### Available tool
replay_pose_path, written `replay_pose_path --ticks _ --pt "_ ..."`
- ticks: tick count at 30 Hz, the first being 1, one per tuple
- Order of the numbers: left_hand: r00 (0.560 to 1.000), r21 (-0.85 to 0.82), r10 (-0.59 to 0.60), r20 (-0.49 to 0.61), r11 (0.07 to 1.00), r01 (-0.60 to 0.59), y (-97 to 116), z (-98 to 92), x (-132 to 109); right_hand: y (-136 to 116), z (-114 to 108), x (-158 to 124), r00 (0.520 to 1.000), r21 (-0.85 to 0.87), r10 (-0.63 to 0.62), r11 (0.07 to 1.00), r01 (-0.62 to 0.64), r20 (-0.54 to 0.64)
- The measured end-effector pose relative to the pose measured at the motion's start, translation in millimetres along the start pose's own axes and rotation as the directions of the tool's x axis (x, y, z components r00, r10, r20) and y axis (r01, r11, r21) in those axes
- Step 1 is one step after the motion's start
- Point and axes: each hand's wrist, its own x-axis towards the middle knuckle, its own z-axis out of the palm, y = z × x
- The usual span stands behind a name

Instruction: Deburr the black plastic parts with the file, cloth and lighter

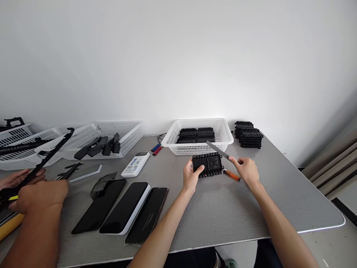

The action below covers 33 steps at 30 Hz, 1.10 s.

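Observation:
In the head view, my left hand (191, 175) grips the left side of a black rectangular plastic part (213, 163) with toothed edges, its thumb lying across the face. My right hand (245, 169) is closed round the end of a long flat grey metal tool (217, 149), perhaps a file. The tool slants up and left above the part's far edge; whether they touch, I cannot tell. Beneath my right hand, a small orange stick-like object (232, 175) with a dark end lies on the table. In front of the part stands a white basket (192, 150) containing similar black parts.
Stacked black parts (250, 138) stand at the back right. Several phone-like devices (125, 208) and a white power bank (135, 164) lie left. At far left, a co-worker's hands (41, 193) hold a long black strip (47, 156). The table edge (302, 175) slopes down right.

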Motion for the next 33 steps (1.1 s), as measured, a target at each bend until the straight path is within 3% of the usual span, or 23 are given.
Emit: replay_pose_path --ticks 7,15,24,28,33 --pt "1.000 0.000 -0.002 0.000 1.000 0.002 0 -0.5 0 -4 5 -3 0.993 0.135 -0.069 0.989 0.056 0.094" --pt "1.000 -0.011 -0.018 0.018 1.000 0.019 -1 0.2 -2 -3 8 -4 0.997 0.071 -0.002 0.997 -0.004 0.081" --pt "0.998 -0.040 -0.058 -0.008 0.998 0.058 -2 -1.4 2 1 6 -1 0.992 0.254 0.040 0.965 -0.070 0.120" --pt "0.994 -0.067 -0.097 -0.041 0.993 0.094 -3 -0.5 3 -1 5 -1 0.970 0.382 -0.030 0.922 -0.067 0.243" --pt "0.980 -0.104 -0.198 -0.001 0.975 0.196 -5 1.2 1 -8 10 -5 0.885 0.580 -0.158 0.801 -0.145 0.439"
